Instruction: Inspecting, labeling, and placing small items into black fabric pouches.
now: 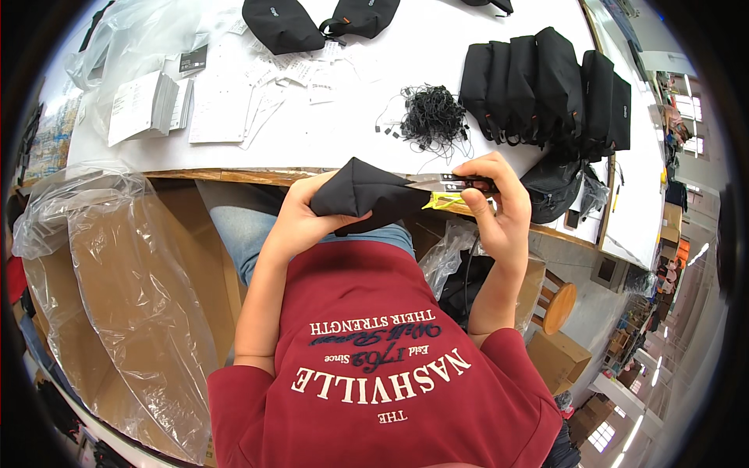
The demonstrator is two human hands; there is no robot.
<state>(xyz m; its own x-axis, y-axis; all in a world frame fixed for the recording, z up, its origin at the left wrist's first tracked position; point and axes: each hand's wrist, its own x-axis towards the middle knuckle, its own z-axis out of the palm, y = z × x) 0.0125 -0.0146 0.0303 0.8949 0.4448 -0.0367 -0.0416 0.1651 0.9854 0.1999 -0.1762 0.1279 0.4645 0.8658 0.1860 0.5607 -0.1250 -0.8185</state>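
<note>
A black fabric pouch (367, 195) is in my left hand (300, 218), with the fingers behind it and the thumb across its lower side. The pouch is tilted, and its narrow end points right. My right hand (499, 207) is closed round a pair of snips (449, 200) with yellow on the handle and dark parts above. Their metal blades lie at the right end of the pouch. Whether the blades touch the fabric, I cannot tell.
On the white table (351, 117) are a tangled heap of black cords (434, 117), a row of black pouches (538, 86), stacks of cards (144, 105) and loose paper tags. More black pouches (285, 23) lie at the far edge. Clear plastic (117, 296) drapes a carton at left; a wooden stool (559, 306) stands right.
</note>
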